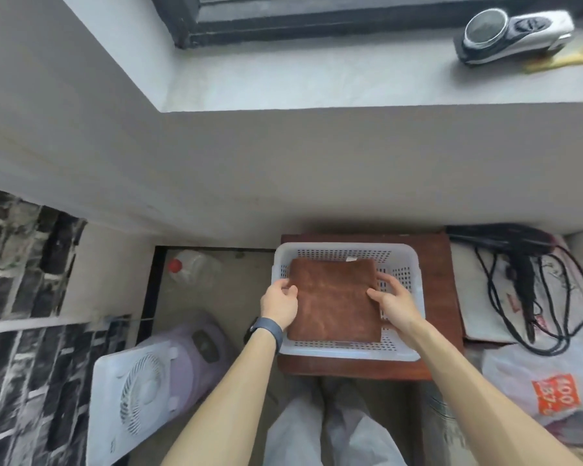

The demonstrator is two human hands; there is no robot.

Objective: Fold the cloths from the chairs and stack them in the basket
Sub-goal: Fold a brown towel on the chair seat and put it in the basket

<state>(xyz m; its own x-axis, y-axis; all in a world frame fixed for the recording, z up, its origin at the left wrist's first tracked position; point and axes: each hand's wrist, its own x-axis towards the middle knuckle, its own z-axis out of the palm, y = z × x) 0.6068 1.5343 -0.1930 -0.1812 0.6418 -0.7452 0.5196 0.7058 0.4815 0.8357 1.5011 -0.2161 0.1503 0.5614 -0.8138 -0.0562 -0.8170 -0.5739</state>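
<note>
a grey window ledge point(317, 82) runs across the top of the view. on the floor at lower left, a white box fan point(132, 398) leans tilted. a brown wooden surface point(441, 297) stands against the wall. a white perforated plastic basket point(344, 248) sits on it, pushed to the left edge, leaving a bare strip along the right edge. right of the surface lies a white plastic bag point(519, 375) with an orange label.

a folded brown cloth point(334, 297) lies flat inside the basket and fills most of its floor, with its far edge close to the basket's far wall. a black hair dryer point(519, 260) with a looped cord rests just beyond the surface's right edge.

the left hand point(280, 304) grasps the cloth's left edge with curled fingers. the right hand point(394, 304) grasps the right edge, thumb on top and fingers down between the cloth and the basket wall.

a black-and-white handheld device point(515, 35) lies on the ledge at its right end. a clear bottle point(196, 267) with a red cap lies on the floor left of the basket. a dark wristband point(266, 326) circles the left wrist.
</note>
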